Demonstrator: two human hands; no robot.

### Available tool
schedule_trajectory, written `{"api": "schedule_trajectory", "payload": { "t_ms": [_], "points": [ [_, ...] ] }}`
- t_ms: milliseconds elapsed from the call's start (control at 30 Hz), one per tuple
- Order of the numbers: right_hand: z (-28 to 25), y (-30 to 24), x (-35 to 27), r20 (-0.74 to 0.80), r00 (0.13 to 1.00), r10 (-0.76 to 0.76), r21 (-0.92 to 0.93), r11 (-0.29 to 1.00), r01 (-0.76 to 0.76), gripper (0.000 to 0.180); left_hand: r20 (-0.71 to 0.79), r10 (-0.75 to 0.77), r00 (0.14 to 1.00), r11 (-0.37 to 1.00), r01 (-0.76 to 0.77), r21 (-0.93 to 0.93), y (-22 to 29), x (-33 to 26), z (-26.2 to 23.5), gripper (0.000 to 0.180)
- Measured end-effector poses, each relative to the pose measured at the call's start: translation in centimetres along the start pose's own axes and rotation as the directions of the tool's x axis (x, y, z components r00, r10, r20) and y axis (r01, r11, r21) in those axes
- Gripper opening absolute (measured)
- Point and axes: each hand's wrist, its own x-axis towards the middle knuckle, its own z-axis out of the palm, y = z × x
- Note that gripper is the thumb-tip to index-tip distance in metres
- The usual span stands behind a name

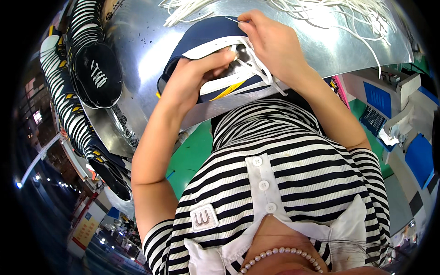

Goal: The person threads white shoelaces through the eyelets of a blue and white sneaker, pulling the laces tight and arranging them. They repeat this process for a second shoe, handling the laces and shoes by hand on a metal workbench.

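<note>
A navy shoe upper with a white lining and a yellow tab lies at the front edge of the metal table. My left hand is closed round its near-left side, thumb and fingers reaching into the opening. A white shoelace runs in loose loops across that opening, close to my left thumb. On the upper's far right side my right hand is closed in a pinch. A thin pale tip, which looks like a lace end, sticks out from its fingertips over the navy fabric.
Loose white laces lie along the far side of the metal table, one hanging over its right edge. Long nested rows of black-and-white shoe uppers stand at the left. Blue and grey equipment is to the right, above a green floor.
</note>
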Motion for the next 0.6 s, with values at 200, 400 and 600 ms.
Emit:
{"api": "schedule_trajectory", "payload": {
  "t_ms": [200, 400, 600],
  "points": [
    [-0.2, -0.6, 0.2, 0.036, 0.984, 0.175, -0.064, 0.983, -0.173, 0.022, -0.16, 0.487, 0.858, 0.303, -0.339, -0.891, 4.6, -11.8, -5.3, 0.011],
    [0.9, 0.7, 0.1, -0.022, 0.994, 0.104, -0.152, 0.983, -0.106, 0.02, -0.244, 0.69, 0.681, 0.707, -0.564, 0.427, -0.9, -8.3, -0.4, 0.009],
    [-1.1, -0.1, 0.1, -0.008, 0.983, 0.185, 0.491, 0.857, -0.157, 0.016, 0.079, 0.834, 0.546, 0.202, -0.436, 0.877, -5.6, -3.2, 2.5, 0.016]
  ]
}}
